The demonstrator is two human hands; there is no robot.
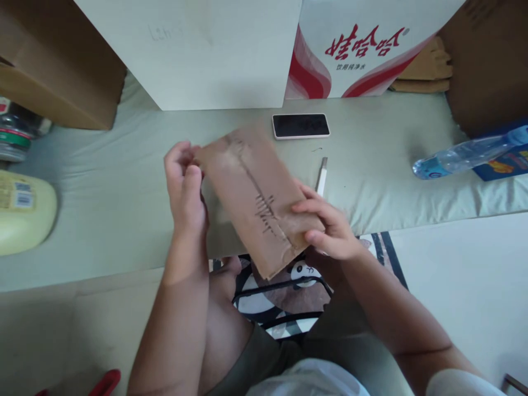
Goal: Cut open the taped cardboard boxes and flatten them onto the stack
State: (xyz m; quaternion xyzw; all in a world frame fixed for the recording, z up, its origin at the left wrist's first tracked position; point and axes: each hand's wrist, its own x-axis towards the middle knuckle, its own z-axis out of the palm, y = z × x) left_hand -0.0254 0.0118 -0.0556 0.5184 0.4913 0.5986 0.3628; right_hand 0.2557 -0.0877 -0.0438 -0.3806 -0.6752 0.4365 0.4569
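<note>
A flat brown piece of cardboard is held up at a slant between my two hands, over the near edge of the cloth-covered surface. A dark line and hand-drawn strokes run along its upward face. Fingers and thumb of my left hand close on its far left corner. My right hand grips the near right end, thumb on top and some fingers hidden underneath. Just beyond my right hand lies a slim white tool with a flat grey tip. A phone with a dark screen lies farther back.
White boxes stand along the back, one with red lettering. Brown cartons flank both sides. At right, a clear plastic bottle leans on a blue package. A pale yellow container sits at left. Below is a patterned stool.
</note>
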